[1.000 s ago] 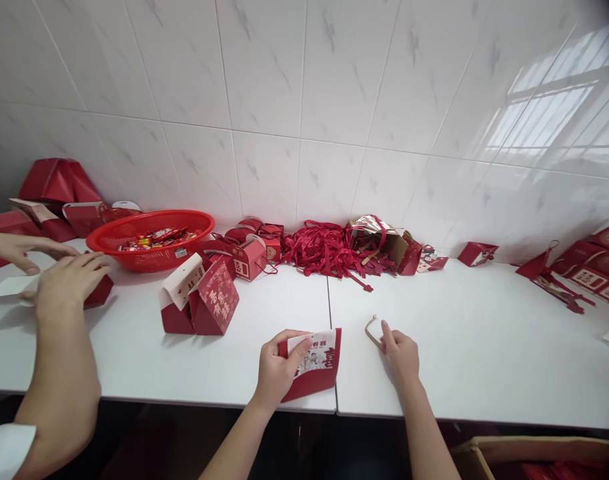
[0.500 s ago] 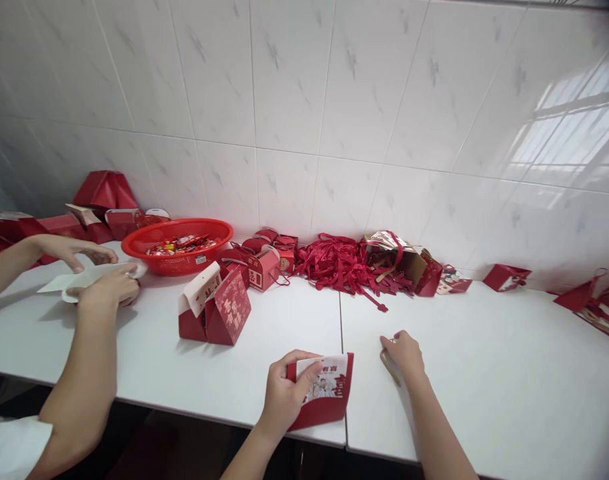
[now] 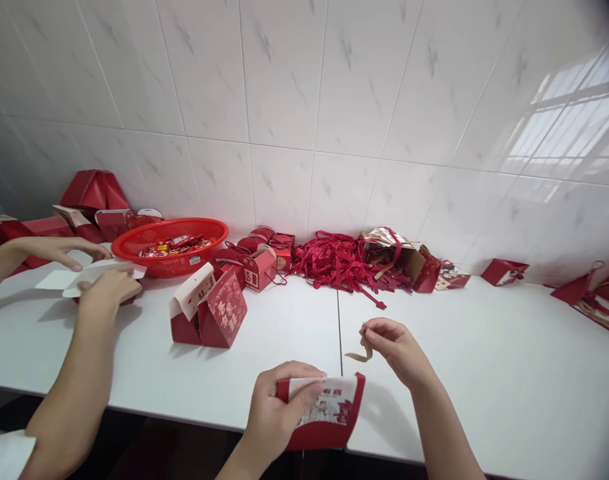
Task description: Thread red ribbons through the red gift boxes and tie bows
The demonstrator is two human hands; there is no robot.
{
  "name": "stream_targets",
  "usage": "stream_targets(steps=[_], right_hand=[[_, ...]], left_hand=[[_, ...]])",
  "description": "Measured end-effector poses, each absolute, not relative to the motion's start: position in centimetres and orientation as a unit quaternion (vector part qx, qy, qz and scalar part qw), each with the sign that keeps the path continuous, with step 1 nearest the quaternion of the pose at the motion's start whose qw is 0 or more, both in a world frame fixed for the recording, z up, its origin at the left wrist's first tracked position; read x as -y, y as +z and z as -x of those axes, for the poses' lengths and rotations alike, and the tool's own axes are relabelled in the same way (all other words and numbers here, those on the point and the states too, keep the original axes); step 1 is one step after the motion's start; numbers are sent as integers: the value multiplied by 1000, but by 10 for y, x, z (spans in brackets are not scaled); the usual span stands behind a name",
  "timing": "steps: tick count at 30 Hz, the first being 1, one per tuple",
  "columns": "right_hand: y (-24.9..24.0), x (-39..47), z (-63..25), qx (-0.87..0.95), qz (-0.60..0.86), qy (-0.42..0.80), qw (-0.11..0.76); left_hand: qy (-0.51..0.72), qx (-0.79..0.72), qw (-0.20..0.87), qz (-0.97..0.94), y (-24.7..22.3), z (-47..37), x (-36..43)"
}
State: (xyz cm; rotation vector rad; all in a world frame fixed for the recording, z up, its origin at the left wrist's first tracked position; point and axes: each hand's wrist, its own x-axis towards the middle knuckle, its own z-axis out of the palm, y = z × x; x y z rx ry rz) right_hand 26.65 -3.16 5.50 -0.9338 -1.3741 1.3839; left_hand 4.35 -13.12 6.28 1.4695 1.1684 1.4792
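Near the front edge of the table, my left hand [image 3: 279, 410] grips a red and white printed paper gift box [image 3: 329, 410], thumb across its front and fingers behind. The box looks flat-sided, with a picture and lettering on its pale panel. To the right of it and a little higher, my right hand [image 3: 391, 347] pinches a short gold ribbon [image 3: 363, 352] between thumb and fingertips. The ribbon's loose end curls down toward the left, apart from the box.
A person at left handles a white-lined box [image 3: 99, 273]. Beside them stand a red basket [image 3: 169, 267] of wrapped sweets and a folded red box [image 3: 217, 313]. Along the wall lie a heap of red ribbons [image 3: 329, 260] and several small red boxes [image 3: 504, 272].
My right hand has lifted the gold ribbon off the table and moved it left toward the box. My left hand has brought the gift box slightly lower and nearer.
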Motion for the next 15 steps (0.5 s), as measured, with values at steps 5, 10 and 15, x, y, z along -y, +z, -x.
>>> stream_targets(steps=[5, 10, 15], right_hand=[[85, 69, -248, 602, 174, 610, 486], [83, 83, -241, 612, 143, 609, 484], [81, 87, -237, 615, 160, 603, 482]], left_hand=[[541, -404, 300, -673, 89, -44, 155], [547, -373, 282, -694, 91, -52, 162], [547, -351, 266, -713, 86, -54, 163]])
